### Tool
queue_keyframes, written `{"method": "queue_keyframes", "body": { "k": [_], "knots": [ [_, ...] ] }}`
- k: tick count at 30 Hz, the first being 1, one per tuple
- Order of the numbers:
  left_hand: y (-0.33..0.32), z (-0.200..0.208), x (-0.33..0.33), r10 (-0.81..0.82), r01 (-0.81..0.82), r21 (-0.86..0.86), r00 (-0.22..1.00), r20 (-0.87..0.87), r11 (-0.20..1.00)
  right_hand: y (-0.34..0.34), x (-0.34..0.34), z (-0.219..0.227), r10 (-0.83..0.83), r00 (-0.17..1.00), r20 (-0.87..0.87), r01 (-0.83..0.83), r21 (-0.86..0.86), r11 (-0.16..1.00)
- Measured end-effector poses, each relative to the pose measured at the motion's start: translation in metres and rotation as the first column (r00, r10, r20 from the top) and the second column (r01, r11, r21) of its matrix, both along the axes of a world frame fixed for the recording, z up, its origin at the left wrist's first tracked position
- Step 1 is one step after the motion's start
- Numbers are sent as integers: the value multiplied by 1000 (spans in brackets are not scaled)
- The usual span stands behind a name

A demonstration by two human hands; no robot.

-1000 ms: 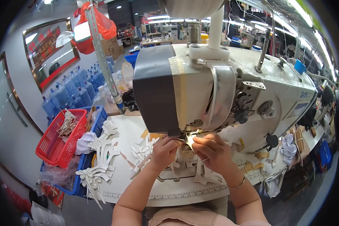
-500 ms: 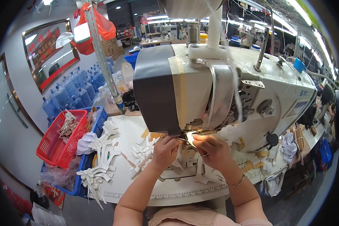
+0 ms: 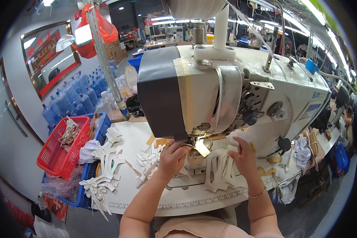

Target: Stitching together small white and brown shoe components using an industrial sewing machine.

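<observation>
A large white sewing machine (image 3: pixel 204 91) with a dark grey end cover stands in front of me. At its lit needle area, my left hand (image 3: pixel 173 158) is closed, the fingertips pinching the edge of a small pale piece (image 3: pixel 202 147) that shines under the lamp. My right hand (image 3: pixel 244 158) is apart from the needle, to its right, with thumb and fingers spread. Beside its fingertips hang several white strap-shaped pieces (image 3: pixel 217 170), draped over the machine bed toward the table's front edge. Whether the fingers touch them I cannot tell.
Loose white cut pieces (image 3: pixel 146 162) lie left of the needle, and more strap pieces (image 3: pixel 107 158) spread along the table's left end. A red basket (image 3: pixel 63 147) sits on a blue crate (image 3: pixel 80 192) there. Cloth scraps (image 3: pixel 301 152) lie at the right. A ruler strip (image 3: pixel 178 205) follows the front edge.
My right hand has left the needle and moved right, its fingers opening. The white strap pieces now show spread between the hands. My left hand has stayed at the needle.
</observation>
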State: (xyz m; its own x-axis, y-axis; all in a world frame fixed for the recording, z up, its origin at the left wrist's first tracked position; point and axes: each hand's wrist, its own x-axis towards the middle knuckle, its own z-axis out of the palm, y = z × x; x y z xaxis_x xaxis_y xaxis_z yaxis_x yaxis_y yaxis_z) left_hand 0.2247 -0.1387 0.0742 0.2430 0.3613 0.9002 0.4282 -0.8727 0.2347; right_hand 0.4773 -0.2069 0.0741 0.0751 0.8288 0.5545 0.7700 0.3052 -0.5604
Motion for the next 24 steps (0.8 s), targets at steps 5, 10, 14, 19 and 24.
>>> {"method": "queue_keyframes", "body": {
  "k": [5, 10, 14, 19, 24],
  "knots": [
    [-5, 4, -7, 8, -8, 4, 999, -37, 1000, -16, -24, 17, 158, 987, -26, -154, 106, 982],
    [-52, 7, -31, 16, 42, 284, 980, -199, 958, -45, -52, 34, 356, 934, -35, -344, 179, 922],
    [-82, -7, -44, 2, 63, 284, 975, -222, 957, -61, -75, 17, 408, 910, 80, -415, 202, 887],
    [-96, -12, -56, 37, 22, 240, 970, -239, 970, -64, -97, 11, 399, 910, 111, -412, 166, 896],
    [-105, -9, -63, 35, 24, 247, 973, -229, 969, -67, -110, 20, 393, 899, 195, -430, 210, 878]
  ]
}}
